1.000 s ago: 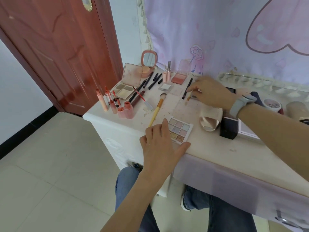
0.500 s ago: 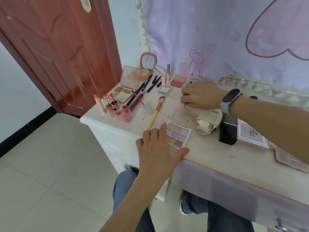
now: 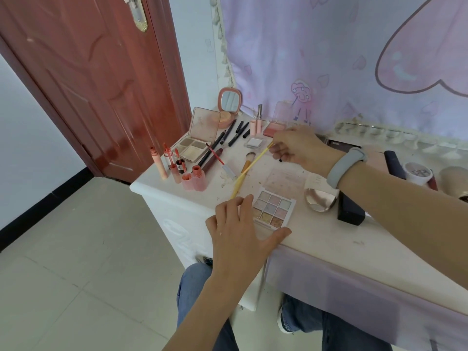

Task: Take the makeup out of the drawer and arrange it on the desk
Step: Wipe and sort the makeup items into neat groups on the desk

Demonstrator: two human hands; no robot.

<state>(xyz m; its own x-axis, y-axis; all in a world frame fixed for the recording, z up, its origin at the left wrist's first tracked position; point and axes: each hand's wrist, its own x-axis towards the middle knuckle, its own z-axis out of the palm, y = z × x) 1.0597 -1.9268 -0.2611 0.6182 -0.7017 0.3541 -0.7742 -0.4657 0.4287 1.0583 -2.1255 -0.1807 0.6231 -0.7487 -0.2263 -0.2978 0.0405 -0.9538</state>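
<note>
the right hand [image 3: 296, 145] pinches a thin yellow stick [image 3: 253, 163] at its top end, above the white worktop [image 3: 329, 239]. the left hand [image 3: 240, 229] lies flat and loose on the front edge, touching the eyeshadow palette [image 3: 274, 210] at its 3 o'clock. lip bottles [image 3: 195, 177] stand at 10 o'clock.

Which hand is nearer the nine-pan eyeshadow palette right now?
Left. The left hand rests at the eyeshadow palette, fingers touching its near-left edge; the right hand is farther back, pinching a thin yellow stick.
</note>
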